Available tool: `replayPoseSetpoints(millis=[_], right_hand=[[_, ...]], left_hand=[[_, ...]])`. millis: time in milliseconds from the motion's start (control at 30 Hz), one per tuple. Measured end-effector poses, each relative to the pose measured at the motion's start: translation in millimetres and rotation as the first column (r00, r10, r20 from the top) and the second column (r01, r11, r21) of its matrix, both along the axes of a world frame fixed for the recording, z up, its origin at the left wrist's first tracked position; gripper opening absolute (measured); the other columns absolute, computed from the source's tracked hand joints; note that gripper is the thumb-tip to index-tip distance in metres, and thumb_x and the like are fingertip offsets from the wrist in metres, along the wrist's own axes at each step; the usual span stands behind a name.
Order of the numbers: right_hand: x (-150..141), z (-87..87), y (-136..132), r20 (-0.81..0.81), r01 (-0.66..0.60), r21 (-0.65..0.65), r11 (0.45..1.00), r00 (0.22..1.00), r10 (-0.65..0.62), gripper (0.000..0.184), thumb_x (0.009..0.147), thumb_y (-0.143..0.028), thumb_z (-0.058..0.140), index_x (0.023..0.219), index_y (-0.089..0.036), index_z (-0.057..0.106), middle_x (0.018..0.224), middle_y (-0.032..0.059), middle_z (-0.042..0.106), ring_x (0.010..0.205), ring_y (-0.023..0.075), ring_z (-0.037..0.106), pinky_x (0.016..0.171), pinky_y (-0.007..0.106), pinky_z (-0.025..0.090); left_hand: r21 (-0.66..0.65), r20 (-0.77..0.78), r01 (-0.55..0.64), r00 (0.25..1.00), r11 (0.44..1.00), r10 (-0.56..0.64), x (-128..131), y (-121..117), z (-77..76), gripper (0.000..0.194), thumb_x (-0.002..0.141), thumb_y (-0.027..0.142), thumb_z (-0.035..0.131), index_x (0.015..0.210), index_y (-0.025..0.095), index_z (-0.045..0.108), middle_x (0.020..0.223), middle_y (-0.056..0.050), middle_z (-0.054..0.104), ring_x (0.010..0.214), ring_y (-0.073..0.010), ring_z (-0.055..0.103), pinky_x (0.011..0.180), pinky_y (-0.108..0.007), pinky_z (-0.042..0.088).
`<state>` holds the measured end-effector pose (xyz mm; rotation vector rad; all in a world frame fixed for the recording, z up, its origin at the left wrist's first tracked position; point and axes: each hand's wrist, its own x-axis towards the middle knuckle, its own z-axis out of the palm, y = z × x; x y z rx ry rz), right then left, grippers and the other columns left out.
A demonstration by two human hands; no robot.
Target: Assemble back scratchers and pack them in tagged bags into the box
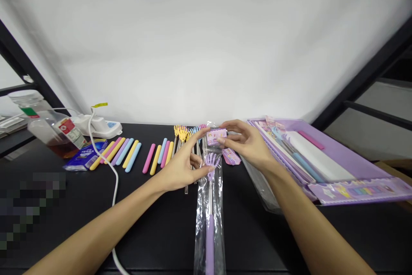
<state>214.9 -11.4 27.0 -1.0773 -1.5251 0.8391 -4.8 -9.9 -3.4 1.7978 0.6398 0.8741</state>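
Observation:
A purple back scratcher (210,236) with a hand-shaped head and a metal shaft lies lengthwise inside a clear plastic bag (200,223). At the bag's upper end, my right hand (244,142) pinches a small pink-and-purple printed card (216,137) between thumb and fingers. My left hand (182,161) grips the bag's left side, its thumb beside the scratcher's head and its index finger reaching to the card's left edge. More printed cards (231,156) lie just below my right hand. Behind my left hand are several scratcher heads (182,133) with metal shafts.
Coloured handles (157,159) lie in rows to the left. A white cable (116,185) crosses the black table near a power strip (107,128), a blue tissue pack (85,155) and a bottle (53,129). At right, an open purple box (341,159) holds bagged scratchers.

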Motion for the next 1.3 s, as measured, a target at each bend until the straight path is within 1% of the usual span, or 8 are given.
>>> replayPoseSetpoints(millis=[200,467,567,700,800,900,1067,1300], right_hand=[[0.3,-0.6,0.3,0.024,-0.005,-0.015,1.000,1.000,0.006,0.045,0.067,-0.031,0.087,0.107,-0.021,0.069,0.090,0.0024,0.069,0.072,0.0168,0.069,0.071,0.034,0.060],[-0.5,-2.8,0.8,0.062,-0.049,0.001,0.999,0.997,0.049,0.041,0.073,-0.034,0.083,0.111,-0.021,0.073,0.094,0.0052,0.073,0.083,0.0203,0.071,0.077,0.036,0.059],[0.0,-1.3,1.3,0.046,-0.011,0.046,0.999,0.999,0.009,0.029,0.076,-0.035,0.082,0.099,-0.021,0.074,0.095,0.0058,0.074,0.085,0.0207,0.071,0.076,0.036,0.058],[-0.1,-1.6,3.6,-0.048,-0.001,0.076,0.997,0.999,0.005,0.020,0.075,-0.036,0.083,0.082,-0.020,0.073,0.097,0.0071,0.075,0.099,0.0231,0.070,0.086,0.038,0.056],[-2.4,-4.3,4.9,-0.181,-0.011,0.009,1.000,0.983,0.012,0.021,0.071,-0.034,0.086,0.077,-0.020,0.072,0.105,0.0077,0.076,0.104,0.0229,0.069,0.094,0.039,0.054],[-5.0,-6.0,5.0,-0.240,-0.012,-0.084,0.996,0.971,-0.009,0.022,0.067,-0.033,0.088,0.075,-0.020,0.072,0.102,0.0078,0.077,0.097,0.0219,0.070,0.090,0.039,0.054],[-5.3,-3.0,3.0,-0.087,0.005,-0.111,0.994,0.996,-0.015,0.026,0.071,-0.039,0.085,0.085,-0.019,0.077,0.090,0.0075,0.077,0.075,0.0185,0.069,0.070,0.036,0.057],[-7.2,-0.4,-3.0,0.084,-0.069,0.053,0.996,0.994,0.065,0.023,0.083,-0.038,0.075,0.098,-0.021,0.077,0.107,0.0089,0.076,0.097,0.0242,0.071,0.082,0.040,0.060]], left_hand=[[-0.007,0.003,0.014,1.000,1.000,-0.014,0.1,-0.5,0.5,0.086,0.086,0.030,0.073,0.154,0.050,0.025,0.168,-0.007,0.018,0.059,-0.0023,0.054,0.050,-0.024,0.048],[-0.016,0.009,0.033,0.999,0.999,-0.033,1.3,0.3,-3.4,0.091,0.085,0.030,0.073,0.156,0.051,0.020,0.169,-0.007,0.017,0.060,-0.0020,0.054,0.049,-0.022,0.048],[-0.006,-0.004,0.029,1.000,1.000,-0.029,0.9,-0.3,-3.4,0.092,0.085,0.027,0.073,0.156,0.051,0.020,0.168,-0.007,0.017,0.061,-0.0031,0.056,0.052,-0.024,0.050],[0.006,-0.030,0.027,0.999,1.000,-0.027,0.9,-1.7,-3.2,0.094,0.084,0.028,0.074,0.157,0.049,0.019,0.169,-0.009,0.016,0.062,-0.0040,0.056,0.052,-0.025,0.051],[0.010,-0.025,0.027,0.999,1.000,-0.027,1.2,-1.7,-3.0,0.095,0.084,0.027,0.074,0.158,0.049,0.018,0.168,-0.009,0.016,0.062,-0.0042,0.056,0.053,-0.025,0.052],[0.012,-0.023,0.019,1.000,1.000,-0.019,1.0,-0.7,-3.4,0.097,0.084,0.026,0.074,0.158,0.049,0.016,0.167,-0.010,0.019,0.060,-0.0036,0.055,0.052,-0.025,0.052],[0.005,-0.010,-0.009,1.000,1.000,0.009,0.0,1.0,-5.2,0.094,0.084,0.028,0.074,0.157,0.049,0.020,0.168,-0.009,0.018,0.064,-0.0055,0.059,0.053,-0.025,0.053],[0.002,0.005,0.004,1.000,1.000,-0.004,0.2,0.1,-4.3,0.094,0.084,0.028,0.074,0.157,0.051,0.019,0.168,-0.009,0.018,0.062,-0.0047,0.057,0.055,-0.027,0.054]])
